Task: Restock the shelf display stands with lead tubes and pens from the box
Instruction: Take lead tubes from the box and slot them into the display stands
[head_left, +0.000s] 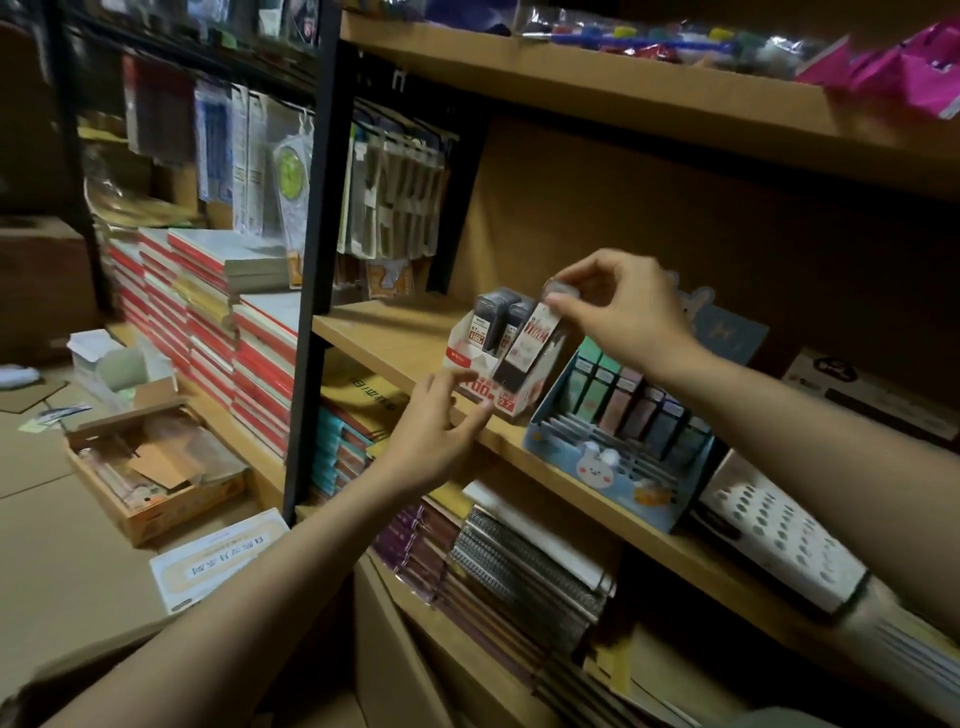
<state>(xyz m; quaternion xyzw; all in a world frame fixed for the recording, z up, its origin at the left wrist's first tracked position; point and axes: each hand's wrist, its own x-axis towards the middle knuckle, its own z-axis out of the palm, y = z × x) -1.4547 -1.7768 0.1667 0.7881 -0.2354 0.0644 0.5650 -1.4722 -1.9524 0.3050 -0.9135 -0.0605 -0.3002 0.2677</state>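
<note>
A white and red display stand (470, 364) sits on the middle wooden shelf (374, 332) with several dark lead tubes (493, 309) standing in its back row. My right hand (618, 312) pinches the top of a tilted lead tube (530, 353) above the stand's right side. My left hand (441, 421) touches the stand's front edge with its fingers loosely spread. To the right stands a blue bunny-print display stand (618, 467) holding several pastel and dark tubes.
A white perforated holder (779, 535) lies on the shelf at right. Spiral notebooks (524, 566) fill the shelf below. An open cardboard box (150, 467) sits on the floor at left, beside stacked red-edged books (208, 312). A black post (311, 260) divides the shelving.
</note>
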